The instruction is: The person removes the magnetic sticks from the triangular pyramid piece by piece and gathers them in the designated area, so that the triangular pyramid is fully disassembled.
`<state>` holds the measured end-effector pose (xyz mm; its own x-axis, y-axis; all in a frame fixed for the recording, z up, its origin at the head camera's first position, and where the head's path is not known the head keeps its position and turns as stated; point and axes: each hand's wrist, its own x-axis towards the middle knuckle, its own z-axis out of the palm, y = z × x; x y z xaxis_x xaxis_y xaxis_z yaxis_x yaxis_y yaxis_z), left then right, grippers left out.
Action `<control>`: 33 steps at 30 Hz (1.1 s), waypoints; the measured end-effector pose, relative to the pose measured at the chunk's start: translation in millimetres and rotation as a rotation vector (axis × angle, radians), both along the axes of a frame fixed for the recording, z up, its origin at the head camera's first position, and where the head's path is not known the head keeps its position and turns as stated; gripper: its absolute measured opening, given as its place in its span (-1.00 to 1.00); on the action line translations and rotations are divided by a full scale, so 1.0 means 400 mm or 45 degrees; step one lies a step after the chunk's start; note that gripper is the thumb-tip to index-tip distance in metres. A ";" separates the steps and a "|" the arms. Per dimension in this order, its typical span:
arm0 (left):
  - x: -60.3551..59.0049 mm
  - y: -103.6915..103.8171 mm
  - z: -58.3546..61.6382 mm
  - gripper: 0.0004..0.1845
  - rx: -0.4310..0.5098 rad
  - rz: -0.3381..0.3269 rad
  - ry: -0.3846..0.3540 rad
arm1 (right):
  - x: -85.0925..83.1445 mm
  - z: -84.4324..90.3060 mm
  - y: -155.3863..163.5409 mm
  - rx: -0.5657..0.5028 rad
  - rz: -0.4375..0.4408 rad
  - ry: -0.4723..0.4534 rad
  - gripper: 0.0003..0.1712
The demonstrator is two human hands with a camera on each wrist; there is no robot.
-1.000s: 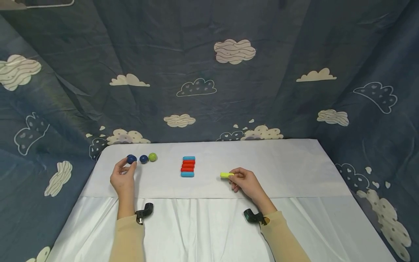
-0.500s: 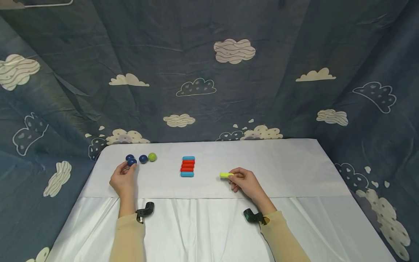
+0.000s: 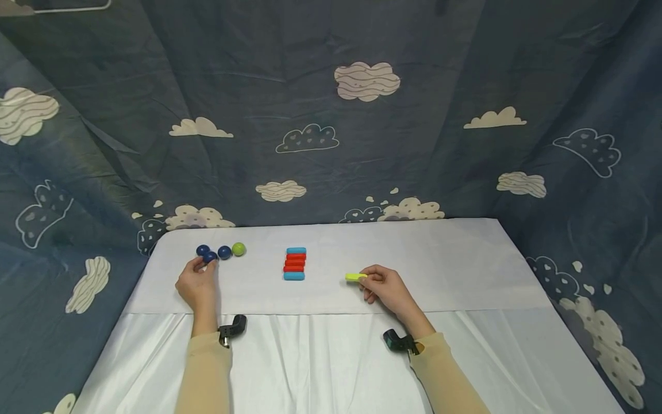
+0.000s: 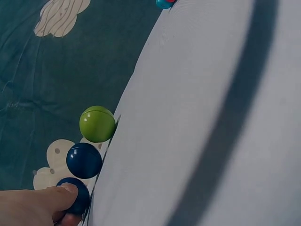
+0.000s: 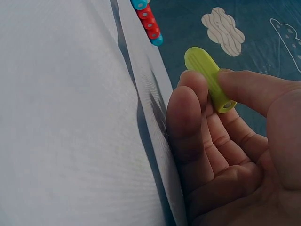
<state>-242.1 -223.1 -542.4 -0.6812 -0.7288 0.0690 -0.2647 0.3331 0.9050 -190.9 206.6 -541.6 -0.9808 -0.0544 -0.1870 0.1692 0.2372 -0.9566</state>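
Note:
My left hand [image 3: 198,286] pinches a dark blue ball [image 3: 210,257] at the table's far left. Close behind it lies a second dark blue ball [image 3: 202,250]; whether they touch I cannot tell. To the right sit a third blue ball [image 3: 224,252] and a lime green ball [image 3: 238,249], side by side. In the left wrist view, the thumb presses on the held blue ball [image 4: 77,200]. Between thumb and fingers, my right hand [image 3: 387,289] holds a short yellow-green rod [image 5: 209,77], slightly above the cloth, with a small pale disc at one end.
Several short rods lie in a column mid-table, red ones [image 3: 295,263] between a light blue rod [image 3: 296,250] at the back and another light blue rod [image 3: 293,276] in front. A white cloth [image 3: 429,259] covers the table. Behind it hangs a dark curtain [image 3: 424,144] with clouds.
My left hand has shifted the held blue ball slightly towards me and to the right, uncovering the blue ball behind it. The right hand stays put with its rod.

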 end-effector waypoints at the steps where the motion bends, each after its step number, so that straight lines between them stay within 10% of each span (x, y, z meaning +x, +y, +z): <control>1: -0.001 0.001 0.001 -0.57 0.000 0.002 -0.001 | 0.000 0.000 0.000 0.001 0.003 0.002 -0.74; 19: 0.011 -0.001 0.008 -0.58 0.087 0.050 0.038 | -0.001 -0.003 -0.001 -0.010 0.006 0.003 -0.74; 26: 0.024 0.006 0.020 -0.64 0.175 0.093 0.377 | -0.002 -0.004 -0.005 -0.002 -0.001 -0.008 -0.74; 33: 0.034 0.140 0.094 -0.76 0.108 -0.216 0.760 | -0.003 -0.003 -0.002 0.017 -0.004 -0.004 -0.74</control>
